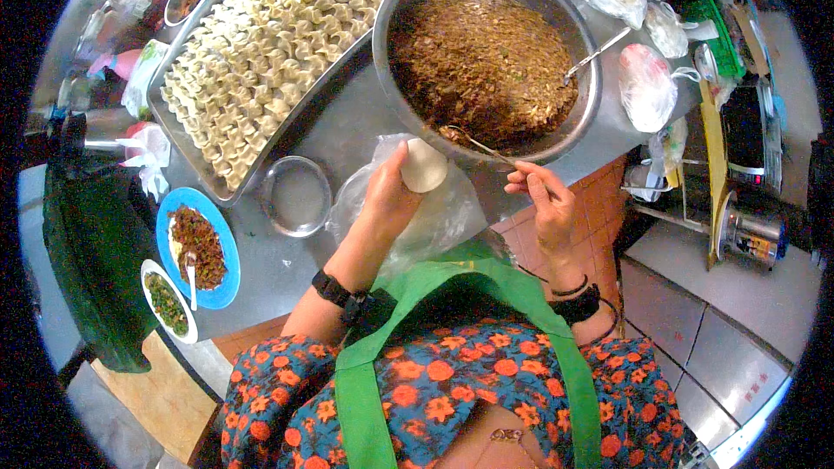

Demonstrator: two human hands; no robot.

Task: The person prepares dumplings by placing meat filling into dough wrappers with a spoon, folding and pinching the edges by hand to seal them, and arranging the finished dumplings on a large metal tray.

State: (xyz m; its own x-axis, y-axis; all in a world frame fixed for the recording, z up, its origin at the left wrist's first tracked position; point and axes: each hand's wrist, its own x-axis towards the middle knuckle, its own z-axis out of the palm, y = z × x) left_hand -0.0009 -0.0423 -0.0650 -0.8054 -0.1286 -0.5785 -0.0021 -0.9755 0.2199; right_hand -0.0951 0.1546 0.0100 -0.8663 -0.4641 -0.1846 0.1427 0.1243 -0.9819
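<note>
A round dough wrapper [425, 166] rests in my left hand [389, 192], pinned by the thumb above a clear plastic bag [449, 215]. My right hand [544, 198] grips the handle of a metal spoon [485, 146]. The spoon's bowl carries a little filling and sits at the near edge of the brown minced filling [482, 65]. That filling lies in a large steel basin [591, 114], straight ahead of me. A second metal utensil [599, 53] leans on the basin's right rim, its lower end in the filling.
Rows of folded dumplings [273, 45] cover a metal tray [306, 92] at upper left. A clear bowl [298, 197] stands beside my left forearm. Further left are a blue plate of minced food [228, 241] and a white dish of chopped greens [189, 332]. Knotted plastic bags [646, 88] lie right of the basin.
</note>
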